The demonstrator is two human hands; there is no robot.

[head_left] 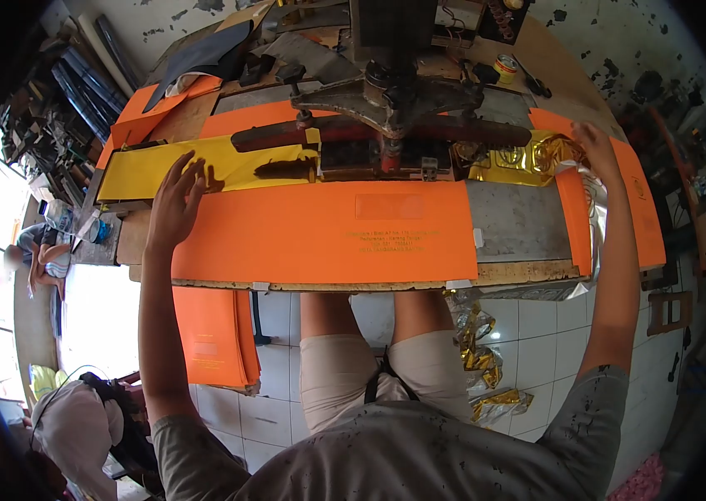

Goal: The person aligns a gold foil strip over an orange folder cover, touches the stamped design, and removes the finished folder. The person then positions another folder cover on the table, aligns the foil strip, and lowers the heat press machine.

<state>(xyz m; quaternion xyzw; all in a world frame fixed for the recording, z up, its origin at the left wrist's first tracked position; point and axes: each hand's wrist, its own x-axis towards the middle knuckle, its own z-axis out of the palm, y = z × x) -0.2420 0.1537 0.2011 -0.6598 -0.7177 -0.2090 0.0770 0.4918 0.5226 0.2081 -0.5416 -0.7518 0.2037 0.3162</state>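
Observation:
My left hand (178, 194) is open, its fingers spread over the strip of yellow-gold foil (228, 163) on the left side of the press. Beneath its wrist lies the left edge of an orange card sheet (303, 230) with small gold lettering. My right hand (597, 149) is beside the crumpled right end of the gold foil (528, 159), fingers curled; whether they pinch the foil is hidden. Silver-backed foil hangs down past my right forearm. Between my hands stands a dark metal stamping press (386, 100), with the foil running under its red-brown bar (470, 134).
More orange sheets (641, 209) lie at the right, and a stack (215, 334) sits below the table's left front edge. Used foil (482, 359) litters the tiled floor. A small yellow tin (505, 68) stands at the back. Another person (78, 434) is at the lower left.

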